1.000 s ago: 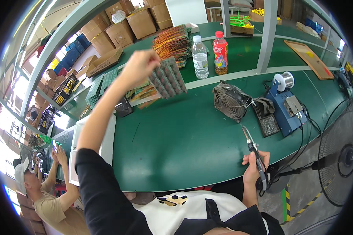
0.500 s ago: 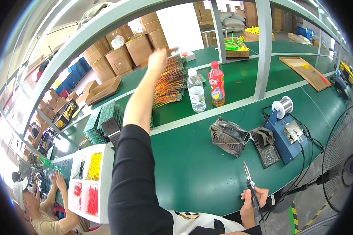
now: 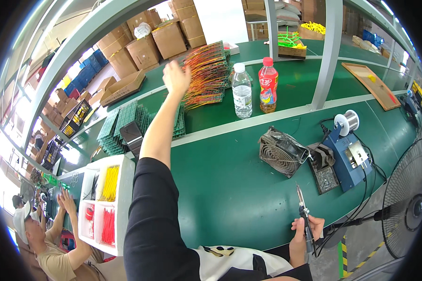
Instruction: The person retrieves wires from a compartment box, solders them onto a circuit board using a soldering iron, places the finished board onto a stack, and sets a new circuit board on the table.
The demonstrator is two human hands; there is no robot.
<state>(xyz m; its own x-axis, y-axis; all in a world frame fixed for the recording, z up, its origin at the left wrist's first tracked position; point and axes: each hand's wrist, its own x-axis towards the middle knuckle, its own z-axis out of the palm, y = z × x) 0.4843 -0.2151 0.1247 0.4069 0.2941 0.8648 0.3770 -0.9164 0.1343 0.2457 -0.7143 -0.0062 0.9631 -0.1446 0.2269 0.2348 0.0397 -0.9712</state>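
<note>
My left hand (image 3: 177, 78) is raised at the end of an outstretched arm, its fingers apart and nothing seen in them. Just right of it lies a large pile of green circuit boards (image 3: 210, 70) with orange and red wires attached. Below the hand, stacks of green boards without such wires (image 3: 126, 127) stand partly behind my forearm. Close to the bench's front edge, my right hand (image 3: 301, 236) grips a soldering iron (image 3: 305, 218), tip pointing up and away from me.
A blue soldering station (image 3: 342, 161) with a solder wire spool, a small fan (image 3: 282, 152) and two bottles (image 3: 242, 91) stand on the green bench. A white divided tray (image 3: 119, 201) holds coloured wires. Left sits a co-worker (image 3: 56, 253); a large fan (image 3: 408, 201) is right.
My left hand has come away from the top of the wired pile, leftward and a little down, and its fingers have spread. The soldering iron stays in my right hand. The view has shifted slightly.
</note>
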